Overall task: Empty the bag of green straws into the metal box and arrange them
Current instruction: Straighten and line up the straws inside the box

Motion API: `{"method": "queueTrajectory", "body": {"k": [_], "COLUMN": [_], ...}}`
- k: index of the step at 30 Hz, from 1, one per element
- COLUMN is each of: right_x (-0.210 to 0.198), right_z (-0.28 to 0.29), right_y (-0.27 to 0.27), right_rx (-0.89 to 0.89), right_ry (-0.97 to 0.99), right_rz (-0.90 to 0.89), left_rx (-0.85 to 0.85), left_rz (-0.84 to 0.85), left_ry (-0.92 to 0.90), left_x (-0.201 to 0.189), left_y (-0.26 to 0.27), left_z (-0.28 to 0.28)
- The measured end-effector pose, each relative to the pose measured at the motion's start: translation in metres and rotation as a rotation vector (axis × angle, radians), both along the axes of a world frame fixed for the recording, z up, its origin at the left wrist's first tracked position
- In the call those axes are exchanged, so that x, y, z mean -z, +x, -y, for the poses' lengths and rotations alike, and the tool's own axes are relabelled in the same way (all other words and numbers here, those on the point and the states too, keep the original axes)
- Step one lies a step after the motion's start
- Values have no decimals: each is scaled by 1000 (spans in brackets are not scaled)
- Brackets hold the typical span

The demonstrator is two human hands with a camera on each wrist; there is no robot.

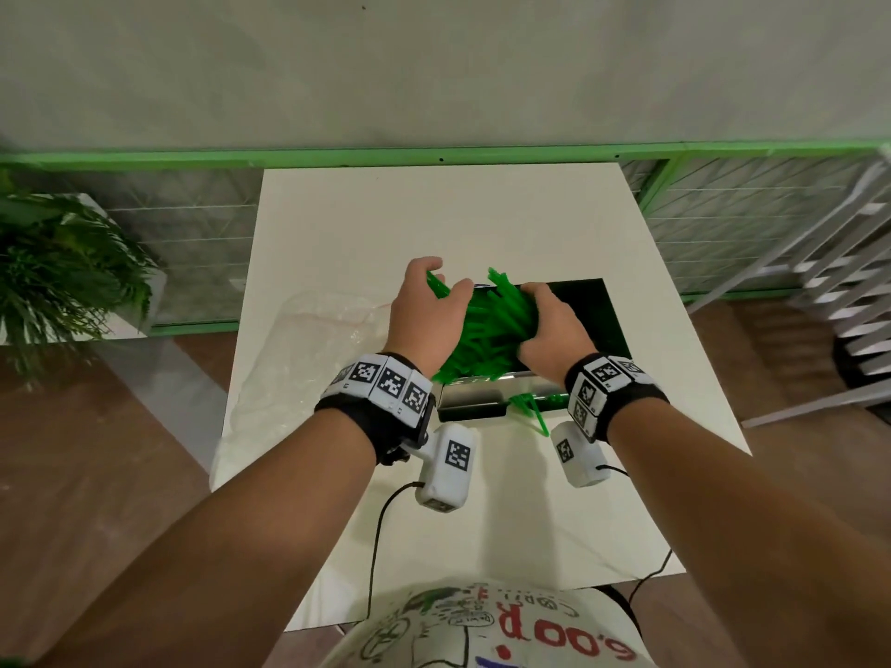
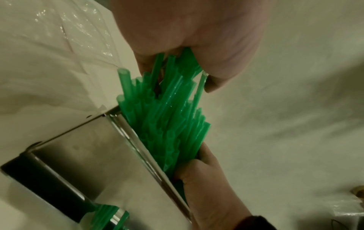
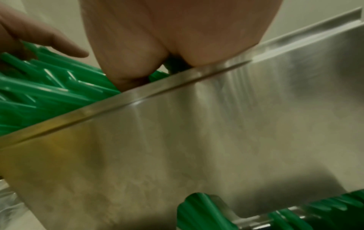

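A thick bunch of green straws point(image 1: 487, 325) stands tilted over the open metal box point(image 1: 475, 400), ends uneven. My left hand point(image 1: 429, 306) grips the bunch's left side and far ends, fingers curled round them. My right hand point(image 1: 547, 323) grips its right side just above the box's rim. In the left wrist view my left hand point(image 2: 208, 65) pinches the straws point(image 2: 167, 118) beside the box's wall point(image 2: 88, 147). In the right wrist view my right hand point(image 3: 138, 62) presses into the straws point(image 3: 49, 93) along the steel rim point(image 3: 157, 91). The clear bag point(image 1: 308, 325) lies flat and empty to the left.
The box sits on a white table point(image 1: 434, 219) with bare room behind and in front. A few loose straws point(image 1: 530, 409) poke out at the box's front slot. A potted plant point(image 1: 62, 282) stands left; a metal rack point(image 1: 843, 291) stands right.
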State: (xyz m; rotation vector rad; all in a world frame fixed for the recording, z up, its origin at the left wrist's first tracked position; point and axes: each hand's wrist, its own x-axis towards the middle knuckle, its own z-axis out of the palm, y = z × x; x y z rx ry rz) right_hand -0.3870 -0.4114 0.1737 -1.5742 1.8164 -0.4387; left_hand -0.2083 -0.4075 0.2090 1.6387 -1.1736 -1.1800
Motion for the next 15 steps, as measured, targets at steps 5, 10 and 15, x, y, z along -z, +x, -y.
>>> {"method": "queueTrajectory", "body": {"k": [5, 10, 15], "right_x": [5, 1, 3], "right_z": [-1, 3, 3], "right_y": [-1, 0, -5], "right_rx": [-122, -125, -232], "right_ry": [-64, -9, -15], "right_rz": [-104, -71, -148], "left_rx": [-19, -110, -208], "left_rz": [43, 14, -8], "left_ry": [-22, 15, 53], "left_x": [2, 0, 0], "left_y": [5, -1, -8], "left_z": [5, 10, 13]}}
